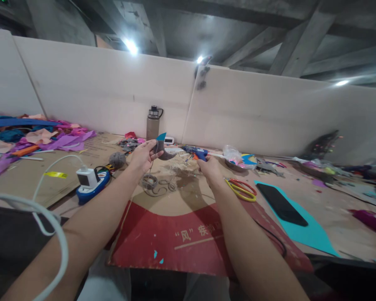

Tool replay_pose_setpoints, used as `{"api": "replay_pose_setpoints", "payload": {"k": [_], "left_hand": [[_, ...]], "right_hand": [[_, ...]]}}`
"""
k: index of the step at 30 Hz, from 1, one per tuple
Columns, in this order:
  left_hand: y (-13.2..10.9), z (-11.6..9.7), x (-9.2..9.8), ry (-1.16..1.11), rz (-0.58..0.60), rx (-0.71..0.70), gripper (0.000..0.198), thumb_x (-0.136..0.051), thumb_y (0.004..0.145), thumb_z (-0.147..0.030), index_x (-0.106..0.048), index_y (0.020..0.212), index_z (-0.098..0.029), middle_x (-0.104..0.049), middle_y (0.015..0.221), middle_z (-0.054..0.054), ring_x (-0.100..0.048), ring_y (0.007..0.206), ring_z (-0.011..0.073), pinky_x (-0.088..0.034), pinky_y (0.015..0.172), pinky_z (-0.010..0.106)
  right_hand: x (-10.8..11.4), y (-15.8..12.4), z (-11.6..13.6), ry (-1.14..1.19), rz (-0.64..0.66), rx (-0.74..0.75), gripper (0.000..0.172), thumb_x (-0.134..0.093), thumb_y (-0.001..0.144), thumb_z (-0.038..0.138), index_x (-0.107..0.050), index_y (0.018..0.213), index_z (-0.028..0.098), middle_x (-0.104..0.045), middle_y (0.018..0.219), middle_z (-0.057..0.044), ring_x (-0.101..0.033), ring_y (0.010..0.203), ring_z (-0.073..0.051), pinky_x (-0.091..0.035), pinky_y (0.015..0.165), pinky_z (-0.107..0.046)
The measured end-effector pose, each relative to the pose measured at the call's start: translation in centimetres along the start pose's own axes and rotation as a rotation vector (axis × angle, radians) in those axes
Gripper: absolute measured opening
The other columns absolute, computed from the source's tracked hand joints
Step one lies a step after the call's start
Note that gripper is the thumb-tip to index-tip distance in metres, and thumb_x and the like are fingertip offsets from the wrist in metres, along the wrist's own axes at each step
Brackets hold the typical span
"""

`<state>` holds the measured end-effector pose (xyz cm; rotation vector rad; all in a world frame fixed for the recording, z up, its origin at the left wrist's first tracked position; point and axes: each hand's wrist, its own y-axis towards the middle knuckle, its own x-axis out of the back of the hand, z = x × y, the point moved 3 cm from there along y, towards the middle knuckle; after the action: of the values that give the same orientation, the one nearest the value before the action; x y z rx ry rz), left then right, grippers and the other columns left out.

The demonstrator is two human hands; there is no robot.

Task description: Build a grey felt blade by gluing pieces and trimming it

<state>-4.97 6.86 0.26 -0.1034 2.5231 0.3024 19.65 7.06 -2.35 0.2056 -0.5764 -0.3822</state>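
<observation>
My left hand (pixel 144 155) pinches a small craft piece (pixel 163 147) with a teal tip and a grey, cord-wrapped body, held up over the cardboard sheet (pixel 175 234). My right hand (pixel 209 165) is closed on the handle of a blue glue gun (pixel 196 152), whose nozzle points left toward the piece. Loose grey cord (pixel 153 184) lies coiled on the cardboard just below my left hand, and a grey ball of cord (pixel 117 159) sits to its left.
Yellow and red scissors (pixel 240 189) lie right of my right hand, beside a black phone (pixel 281 205) on teal paper. A power strip with a white charger (pixel 89 180) sits left. A water bottle (pixel 152 122) stands at the white partition. Purple scraps (pixel 50 140) pile far left.
</observation>
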Motion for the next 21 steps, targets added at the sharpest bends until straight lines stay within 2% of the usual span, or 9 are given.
{"api": "replay_pose_setpoints", "payload": {"k": [3,4,6,9,13,17,21], "left_hand": [[0.2,-0.1,0.2,-0.003,-0.012,-0.019,0.007,-0.061,0.079,-0.018,-0.062,0.082,-0.012,-0.067,0.076,0.005,-0.065,0.065,0.0119,-0.058,0.062,0.025],[0.2,-0.1,0.3,-0.005,-0.016,-0.028,0.006,-0.061,0.079,-0.018,-0.062,0.081,-0.012,-0.067,0.077,0.005,-0.065,0.065,0.012,-0.058,0.061,0.026],[0.2,-0.1,0.3,-0.004,-0.018,-0.036,0.005,-0.061,0.078,-0.017,-0.062,0.08,-0.012,-0.067,0.077,0.005,-0.064,0.064,0.0116,-0.058,0.061,0.026],[0.1,-0.1,0.3,0.018,-0.027,-0.033,0.004,-0.062,0.078,-0.016,-0.062,0.078,-0.012,-0.067,0.074,0.004,-0.062,0.061,0.0097,-0.058,0.063,0.026],[0.0,0.1,0.2,0.046,-0.023,-0.021,0.006,-0.062,0.078,-0.017,-0.063,0.08,-0.011,-0.063,0.067,0.002,-0.058,0.055,0.0076,-0.058,0.063,0.026],[0.0,0.1,0.2,0.035,-0.015,-0.027,0.006,-0.063,0.078,-0.016,-0.063,0.079,-0.011,-0.062,0.064,0.001,-0.056,0.052,0.0068,-0.058,0.063,0.027],[0.0,0.1,0.0,0.035,-0.008,-0.026,0.005,-0.064,0.078,-0.016,-0.062,0.076,-0.011,-0.062,0.064,0.0,-0.057,0.052,0.0062,-0.059,0.067,0.029]], "right_hand": [[1.3,-0.5,1.3,0.272,-0.158,0.048,0.024,-0.053,0.062,0.024,-0.059,0.083,0.016,-0.058,0.064,0.0,-0.054,0.058,-0.014,-0.041,0.057,-0.025],[1.5,-0.7,1.7,0.397,-0.174,0.053,0.024,-0.053,0.06,0.023,-0.057,0.083,0.017,-0.056,0.064,0.002,-0.053,0.057,-0.013,-0.041,0.056,-0.025],[1.3,-1.1,2.3,0.613,-0.09,0.011,0.02,-0.052,0.058,0.021,-0.052,0.078,0.019,-0.05,0.06,0.005,-0.049,0.052,-0.01,-0.039,0.051,-0.023],[0.6,-2.1,3.2,0.788,0.063,-0.041,0.023,-0.053,0.057,0.019,-0.048,0.08,0.02,-0.048,0.061,0.007,-0.047,0.049,-0.008,-0.039,0.049,-0.021],[0.2,-3.9,5.0,0.889,0.124,0.086,0.038,-0.058,0.058,0.018,-0.046,0.094,0.022,-0.059,0.084,0.003,-0.055,0.06,-0.009,-0.044,0.051,-0.021],[0.0,-5.7,6.7,0.869,0.265,0.261,0.032,-0.058,0.067,0.023,-0.045,0.096,0.023,-0.063,0.097,-0.001,-0.056,0.064,-0.01,-0.043,0.045,-0.021],[-0.2,-6.3,6.9,0.71,0.288,0.433,0.027,-0.057,0.077,0.029,-0.047,0.102,0.023,-0.063,0.097,-0.003,-0.052,0.06,-0.01,-0.044,0.048,-0.024]]}}
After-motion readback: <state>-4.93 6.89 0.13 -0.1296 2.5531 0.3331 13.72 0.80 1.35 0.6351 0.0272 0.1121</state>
